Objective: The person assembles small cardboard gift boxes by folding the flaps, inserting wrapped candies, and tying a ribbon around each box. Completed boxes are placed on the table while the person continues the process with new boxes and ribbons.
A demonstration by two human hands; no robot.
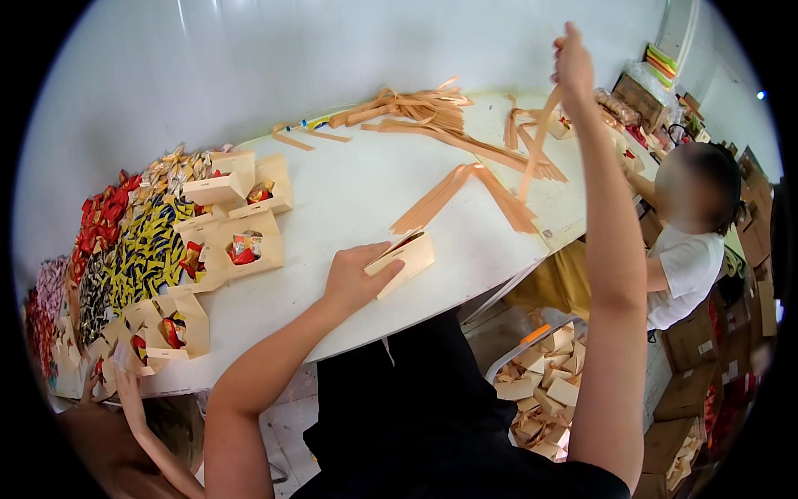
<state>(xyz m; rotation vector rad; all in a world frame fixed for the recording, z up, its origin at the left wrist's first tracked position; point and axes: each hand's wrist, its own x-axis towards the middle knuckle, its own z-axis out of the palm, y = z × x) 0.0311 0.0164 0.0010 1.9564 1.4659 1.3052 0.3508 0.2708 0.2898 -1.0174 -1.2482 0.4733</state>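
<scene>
My left hand (356, 279) is closed round a small cream cardboard box (407, 264) at the table's front edge, with the thumb along its near side. The box is narrow, and a dark gap shows along its top. High on the right, my raised right hand (573, 68) is closed on a peach ribbon (540, 141), which hangs down toward the table. Close to its lower end, a bent bundle of peach ribbons (465, 187) lies beyond the box. Farther back is a bigger heap of ribbons (416, 108).
Open boxes with wrapped sweets (253, 245) stand at left, before heaps of yellow-and-black sweets (150, 245) and red ones (101, 216). Another person's hands (125, 374) work at lower left. A person in white (686, 266) sits at right. Below, a bin (499, 366) holds many boxes; cartons (690, 391) line the right.
</scene>
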